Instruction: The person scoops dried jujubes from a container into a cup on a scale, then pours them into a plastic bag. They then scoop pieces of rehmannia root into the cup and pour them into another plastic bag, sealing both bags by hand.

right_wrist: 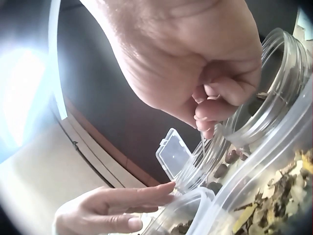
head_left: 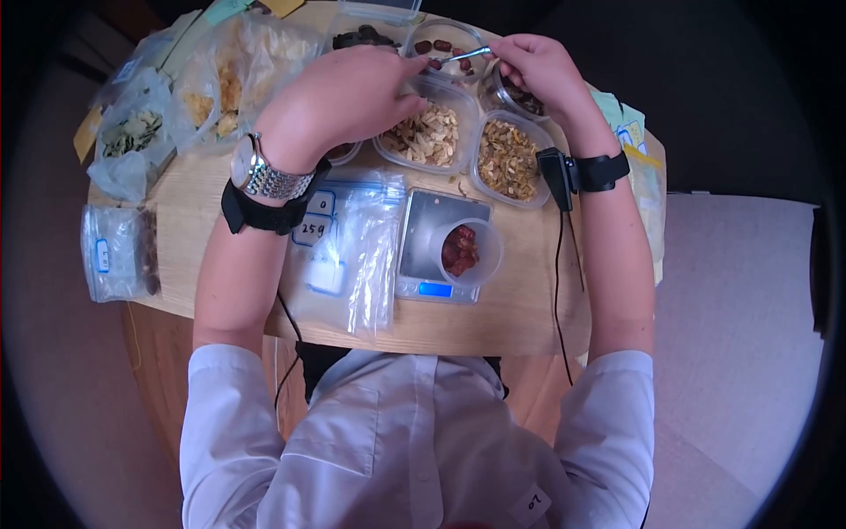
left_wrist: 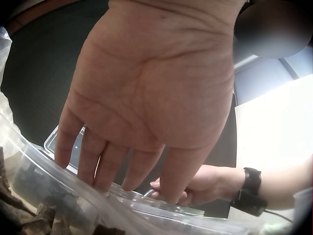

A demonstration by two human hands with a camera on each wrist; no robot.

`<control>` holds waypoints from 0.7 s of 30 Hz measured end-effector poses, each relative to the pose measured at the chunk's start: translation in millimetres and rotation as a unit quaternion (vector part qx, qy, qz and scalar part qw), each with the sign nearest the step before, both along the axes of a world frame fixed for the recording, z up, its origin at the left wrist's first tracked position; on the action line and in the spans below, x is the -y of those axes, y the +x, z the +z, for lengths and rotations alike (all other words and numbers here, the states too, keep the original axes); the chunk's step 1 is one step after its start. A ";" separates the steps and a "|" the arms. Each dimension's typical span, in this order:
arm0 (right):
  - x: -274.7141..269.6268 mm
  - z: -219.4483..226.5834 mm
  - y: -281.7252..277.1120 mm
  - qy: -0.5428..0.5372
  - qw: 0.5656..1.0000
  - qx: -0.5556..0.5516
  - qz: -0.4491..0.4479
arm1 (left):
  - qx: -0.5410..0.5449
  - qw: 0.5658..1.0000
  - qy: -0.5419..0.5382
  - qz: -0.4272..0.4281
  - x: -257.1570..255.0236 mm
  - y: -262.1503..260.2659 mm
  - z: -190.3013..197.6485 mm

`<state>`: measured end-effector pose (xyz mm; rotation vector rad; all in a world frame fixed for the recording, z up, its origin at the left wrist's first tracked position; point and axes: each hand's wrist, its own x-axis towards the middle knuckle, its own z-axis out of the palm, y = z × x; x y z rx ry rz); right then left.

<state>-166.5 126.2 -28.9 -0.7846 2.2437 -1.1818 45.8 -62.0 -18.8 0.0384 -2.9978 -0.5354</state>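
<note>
In the head view my right hand (head_left: 538, 70) pinches a slim silver metal utensil (head_left: 471, 55) between thumb and fingers. Its far end lies over a round clear jar (head_left: 484, 72) holding several dark red dates (head_left: 424, 47). Fingers extended, my left hand (head_left: 357, 93) reaches over the tubs, with fingertips close to that jar's near rim. Below it is a square tub (head_left: 471, 115) of pale dried slices (head_left: 427, 134). The right wrist view shows curled fingers on the right hand (right_wrist: 215, 93) and the left hand (right_wrist: 115, 208) held flat opposite.
A digital scale (head_left: 423, 234) carries a round plastic cup (head_left: 495, 251) with red dates. Zip bags (head_left: 352, 256) lie beside it. Another tub (head_left: 511, 159) of yellowish-brown pieces stands right, and filled bags (head_left: 238, 79) crowd the left. A cable (head_left: 559, 291) hangs from the right wrist.
</note>
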 end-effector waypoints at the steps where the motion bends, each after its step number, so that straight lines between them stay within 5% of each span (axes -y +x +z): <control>1: -1.3 -0.7 -1.9 -0.006 1.000 0.011 -0.002 | 0.004 1.000 0.000 0.002 -0.6 0.3 2.1; 13: -21.2 6.4 -9.5 -0.065 0.996 0.050 -0.039 | -0.010 1.000 -0.005 -0.006 1.1 -0.3 -0.8; 21: -72.0 55.0 35.7 -0.100 0.994 0.019 -0.030 | -0.008 1.000 -0.019 -0.004 -0.1 0.1 1.7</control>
